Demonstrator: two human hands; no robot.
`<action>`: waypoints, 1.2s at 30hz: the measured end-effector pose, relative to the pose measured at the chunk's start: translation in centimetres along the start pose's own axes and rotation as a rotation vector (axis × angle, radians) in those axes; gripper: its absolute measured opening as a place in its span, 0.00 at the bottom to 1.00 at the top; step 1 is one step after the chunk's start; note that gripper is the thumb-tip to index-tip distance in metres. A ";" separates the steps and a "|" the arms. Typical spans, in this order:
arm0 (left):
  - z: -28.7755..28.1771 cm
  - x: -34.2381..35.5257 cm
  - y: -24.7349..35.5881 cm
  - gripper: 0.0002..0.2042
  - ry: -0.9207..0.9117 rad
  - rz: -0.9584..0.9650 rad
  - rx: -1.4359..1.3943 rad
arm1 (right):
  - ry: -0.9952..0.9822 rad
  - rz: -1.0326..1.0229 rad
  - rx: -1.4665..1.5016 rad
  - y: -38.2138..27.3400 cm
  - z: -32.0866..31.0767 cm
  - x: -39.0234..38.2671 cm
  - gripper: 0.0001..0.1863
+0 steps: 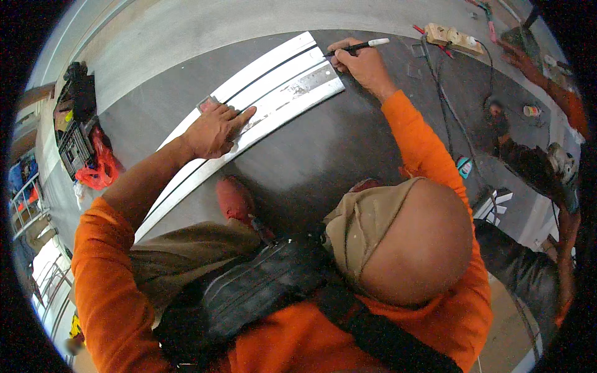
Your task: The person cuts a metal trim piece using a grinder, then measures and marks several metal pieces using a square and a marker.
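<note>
A long white metal profile [186, 146] with dark lengthwise grooves lies diagonally over the grey floor in front of me. My left hand [214, 133] rests on it, thumb spread from the bent fingers, pressing from above. Beside those fingertips sits a small reddish-grey block [207, 104], partly covered. A smudged grey strip [314, 79] runs along the profile's near side; I cannot tell whether it is a separate piece. At the far right end, my right hand [365, 65] is closed around a black marker [356, 48] with a pale end, its tip side toward the profile.
On the right, another person's hand [515, 57] and arm reach in near a cream power strip [454, 38] with cables on the floor. A red plastic bag [101, 163] and a dark crate [76, 148] stand left. My red shoe [235, 198] is close to the profile.
</note>
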State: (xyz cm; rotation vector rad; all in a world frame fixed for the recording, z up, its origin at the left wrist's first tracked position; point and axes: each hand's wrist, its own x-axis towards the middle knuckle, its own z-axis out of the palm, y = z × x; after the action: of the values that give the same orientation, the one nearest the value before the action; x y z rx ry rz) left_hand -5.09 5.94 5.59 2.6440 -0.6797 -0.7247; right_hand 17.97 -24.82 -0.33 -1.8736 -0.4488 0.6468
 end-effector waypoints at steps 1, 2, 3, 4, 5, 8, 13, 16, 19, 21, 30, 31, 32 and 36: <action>-0.4 0.0 0.3 0.44 -0.023 -0.015 -0.003 | 0.003 0.036 0.058 -0.1 -0.1 0.0 0.11; 0.5 0.0 -0.2 0.42 0.047 0.025 0.007 | 0.009 0.035 0.038 -0.2 -0.3 -0.1 0.11; 0.3 0.1 -0.1 0.42 0.036 0.017 0.009 | 0.015 0.032 0.022 -0.5 -0.4 -0.3 0.12; 0.2 0.0 0.0 0.42 0.025 0.009 0.010 | 0.022 0.029 0.006 -0.7 -0.4 -0.5 0.12; 0.1 0.0 0.2 0.41 0.014 0.001 0.012 | 0.012 -0.008 -0.071 -0.7 -0.3 -0.4 0.12; 0.3 0.0 0.2 0.41 0.024 -0.017 -0.009 | -0.003 -0.095 -0.235 -0.5 -0.1 -0.3 0.13; 0.1 0.1 0.2 0.42 -0.015 -0.019 -0.040 | -0.009 -0.136 -0.253 0.3 0.3 0.2 0.14; 0.0 0.0 0.2 0.41 -0.014 -0.015 -0.052 | -0.026 -0.118 -0.188 0.9 0.1 0.5 0.15; 0.1 0.1 0.3 0.42 0.046 0.024 -0.015 | -0.017 -0.138 -0.226 1.4 0.1 0.9 0.15; 0.4 0.0 0.0 0.42 0.067 0.036 0.012 | -0.049 -0.146 -0.241 1.3 0.1 1.2 0.15; -0.1 0.3 0.2 0.41 0.025 0.020 -0.065 | -0.109 -0.116 -0.280 0.7 -0.7 1.3 0.16; -0.5 0.5 0.5 0.41 -0.010 0.005 -0.052 | -0.112 -0.122 -0.254 0.7 -0.8 1.2 0.17; -1.0 0.8 0.7 0.41 -0.045 -0.010 -0.038 | -0.062 -0.161 -0.258 0.8 -0.7 1.1 0.19; -0.6 0.4 0.7 0.44 -0.007 0.010 0.009 | -0.067 -0.129 -0.264 0.5 -0.1 2.1 0.24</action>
State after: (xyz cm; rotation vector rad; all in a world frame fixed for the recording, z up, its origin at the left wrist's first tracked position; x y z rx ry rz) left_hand -4.74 5.28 6.19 2.6452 -0.6989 -0.7302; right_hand 19.67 -23.81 -1.22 -2.0542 -0.7214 0.5867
